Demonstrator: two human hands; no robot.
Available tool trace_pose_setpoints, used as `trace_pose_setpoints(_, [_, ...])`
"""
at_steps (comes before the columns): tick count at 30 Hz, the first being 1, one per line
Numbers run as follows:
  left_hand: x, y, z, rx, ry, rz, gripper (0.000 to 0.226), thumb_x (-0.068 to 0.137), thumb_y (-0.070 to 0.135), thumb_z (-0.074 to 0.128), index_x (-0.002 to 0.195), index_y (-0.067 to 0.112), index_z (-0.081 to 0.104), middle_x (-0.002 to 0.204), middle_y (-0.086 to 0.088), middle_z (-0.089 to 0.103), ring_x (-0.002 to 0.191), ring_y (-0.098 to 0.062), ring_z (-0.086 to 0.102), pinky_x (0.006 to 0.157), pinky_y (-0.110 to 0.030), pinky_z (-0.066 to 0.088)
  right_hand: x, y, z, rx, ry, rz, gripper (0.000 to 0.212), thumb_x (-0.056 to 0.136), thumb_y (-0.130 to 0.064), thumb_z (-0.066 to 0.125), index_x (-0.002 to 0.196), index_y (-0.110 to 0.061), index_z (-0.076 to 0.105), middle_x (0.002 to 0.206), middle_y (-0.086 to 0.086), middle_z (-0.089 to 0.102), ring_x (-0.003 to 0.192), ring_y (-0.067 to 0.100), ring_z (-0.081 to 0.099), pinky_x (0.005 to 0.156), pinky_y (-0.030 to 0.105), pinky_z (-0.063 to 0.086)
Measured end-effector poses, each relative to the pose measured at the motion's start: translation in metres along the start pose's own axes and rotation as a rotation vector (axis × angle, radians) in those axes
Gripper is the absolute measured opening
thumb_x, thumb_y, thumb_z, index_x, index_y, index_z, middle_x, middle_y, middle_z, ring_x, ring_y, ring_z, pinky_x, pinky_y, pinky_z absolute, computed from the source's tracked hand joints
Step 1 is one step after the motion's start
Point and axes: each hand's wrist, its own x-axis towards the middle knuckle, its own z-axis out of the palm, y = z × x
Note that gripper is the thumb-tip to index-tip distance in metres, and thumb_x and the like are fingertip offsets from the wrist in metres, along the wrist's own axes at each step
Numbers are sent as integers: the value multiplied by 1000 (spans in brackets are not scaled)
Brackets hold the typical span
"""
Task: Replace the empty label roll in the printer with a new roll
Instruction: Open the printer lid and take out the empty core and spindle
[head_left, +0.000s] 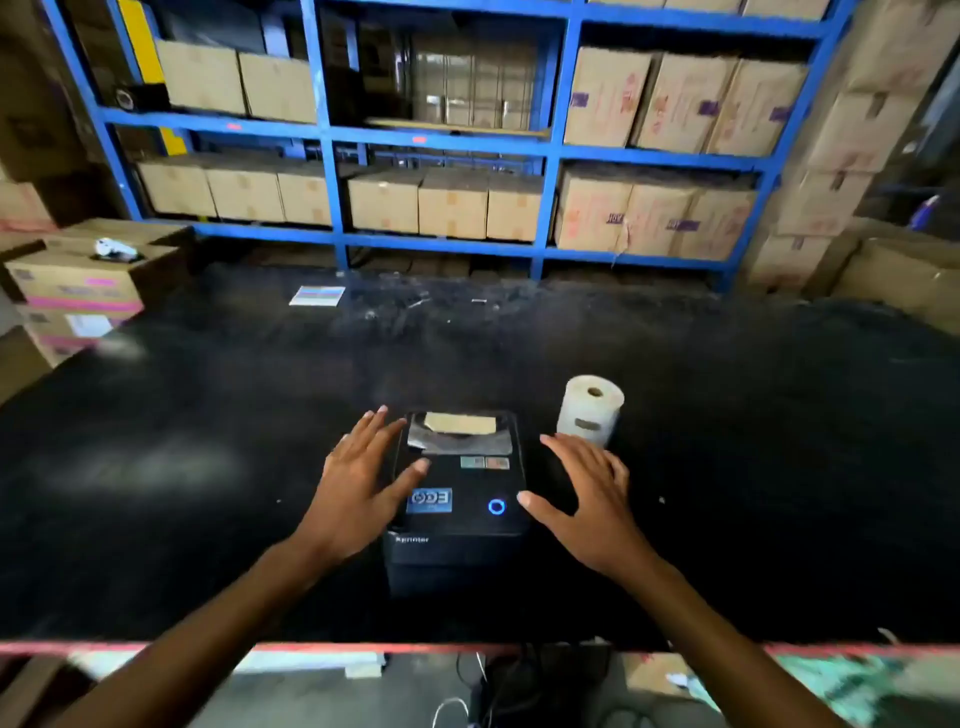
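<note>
Left hand (363, 478), right hand (587, 493) spread open, empty, flanking closed black plastic printer (457, 499); full white label roll (590, 418) beyond right hand. Next: open lid.

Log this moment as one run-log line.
stage: reaching for printer | left hand: open, at printer's left side | right hand: open, at right side | lid: closed | new label roll: upright, right of printer

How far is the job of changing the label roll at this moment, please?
Nothing looks done yet. The printer has its lid closed, and the new roll stands upright on the table beside it, untouched. In hand: the left hand and right hand are open at the printer's two sides. Left: opening it, removing the empty roll, loading the new one.
</note>
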Motion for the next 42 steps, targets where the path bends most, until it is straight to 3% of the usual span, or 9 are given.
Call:
trace_pose_setpoints(3, [-23,-11,21,-256,16,-246,60,90,43,56,143,18,40,152,-5,37,141,-15,30,114,-28,20,-28,9,29,169,-86,266,66,82,-50,61,141,-32,35,144,-9,38,120,-12,13,117,34,11])
trace_pose_setpoints(6, [-44,-10,40,-511,-39,-441,57,93,41,50,145,26,33,145,1,45,127,-10,43,109,-27,31,-51,14,61,339,-141,401,74,74,-57,66,139,-36,38,146,-5,43,138,15,26,115,34,22])
trace_pose_setpoints(11, [-55,-10,55,-657,-8,-504,60,96,39,43,148,42,13,131,14,40,122,-7,41,110,-28,30,-52,14,94,596,-18,507,78,63,-65,69,131,-34,48,131,-6,60,123,9,53,106,42,44])
trace_pose_setpoints(14, [-55,-11,55,-680,11,-522,60,97,34,43,149,37,14,128,15,44,117,-4,44,99,-21,33,-52,12,101,633,10,509,71,67,-58,69,130,-32,50,128,-4,62,120,11,56,103,40,47])
trace_pose_setpoints(19, [-58,-27,61,-725,27,-588,52,95,37,48,144,26,37,142,0,50,123,-13,50,108,-35,40,-54,14,105,481,70,474,74,67,-62,61,130,-24,55,123,2,60,117,20,53,102,45,44])
trace_pose_setpoints(24, [-58,-29,65,-715,54,-566,50,95,32,48,143,22,39,133,6,53,117,-9,52,88,-13,45,-52,15,109,454,125,427,69,68,-58,60,122,-17,61,122,4,61,117,21,52,102,39,44])
trace_pose_setpoints(27, [-58,-27,66,-731,62,-553,50,95,30,48,143,21,39,129,7,53,112,-7,54,91,-18,46,-51,19,108,447,120,394,66,68,-55,63,120,-14,62,120,5,60,115,21,52,100,38,45])
trace_pose_setpoints(34, [-53,-24,63,-796,94,-615,52,93,21,53,143,16,37,128,1,51,114,-12,50,98,-28,43,-40,33,102,395,119,290,51,64,-53,66,89,-9,70,77,-13,52,80,18,53,71,5,35])
trace_pose_setpoints(42, [-55,-36,63,-839,64,-628,45,96,30,45,140,19,42,124,4,56,116,-12,55,100,-28,44,-18,33,82,355,152,205,42,60,-56,71,71,-16,67,67,-8,58,66,15,56,62,20,44])
